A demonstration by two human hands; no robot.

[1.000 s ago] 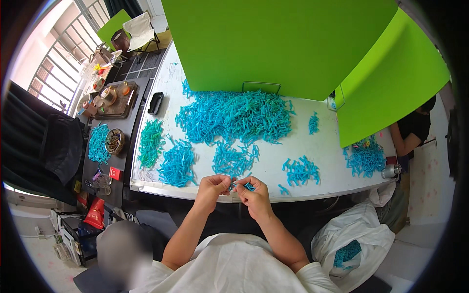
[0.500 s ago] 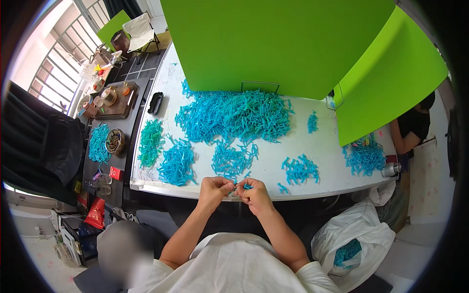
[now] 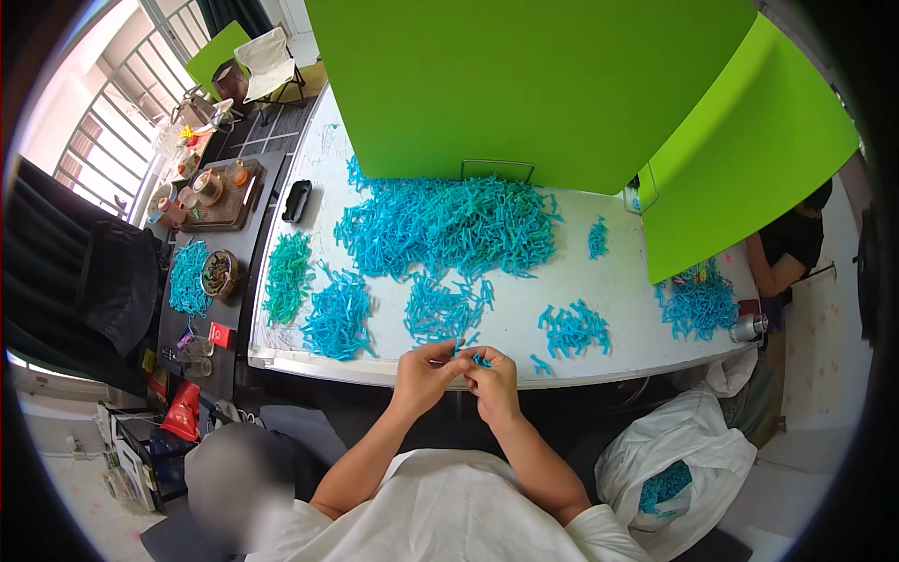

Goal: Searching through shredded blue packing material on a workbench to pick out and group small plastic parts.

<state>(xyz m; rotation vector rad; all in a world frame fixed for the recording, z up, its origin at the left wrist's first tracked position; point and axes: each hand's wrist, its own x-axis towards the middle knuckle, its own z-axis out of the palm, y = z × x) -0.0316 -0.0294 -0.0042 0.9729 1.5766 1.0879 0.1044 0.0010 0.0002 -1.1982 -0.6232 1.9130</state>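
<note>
Just past the near edge of the white table (image 3: 510, 332), my two hands meet fingertip to fingertip. My left hand (image 3: 421, 379) is closed, pinching a small blue plastic piece (image 3: 457, 347) that pokes up above the fingers. Similar blue pieces (image 3: 480, 360) show among the curled fingers of my right hand (image 3: 494, 386); their exact form is too small to tell. A loose pile of blue pieces (image 3: 440, 309) lies directly beyond my hands. Smaller piles lie to the right (image 3: 574, 328) and left (image 3: 337, 314), with a large heap (image 3: 445, 225) at the back.
Green panels (image 3: 534, 84) rise behind the heap and at the right. Greener pieces (image 3: 287, 279) and a black case (image 3: 297, 200) lie at the left. A white bag (image 3: 693, 436) with blue pieces stands at lower right. Another person's arm (image 3: 773, 267) shows beyond the right panel.
My left hand has shifted right, and its fingers now overlap those of my right hand. A blue piece now stands up at the left fingertips. The piles look unchanged.
</note>
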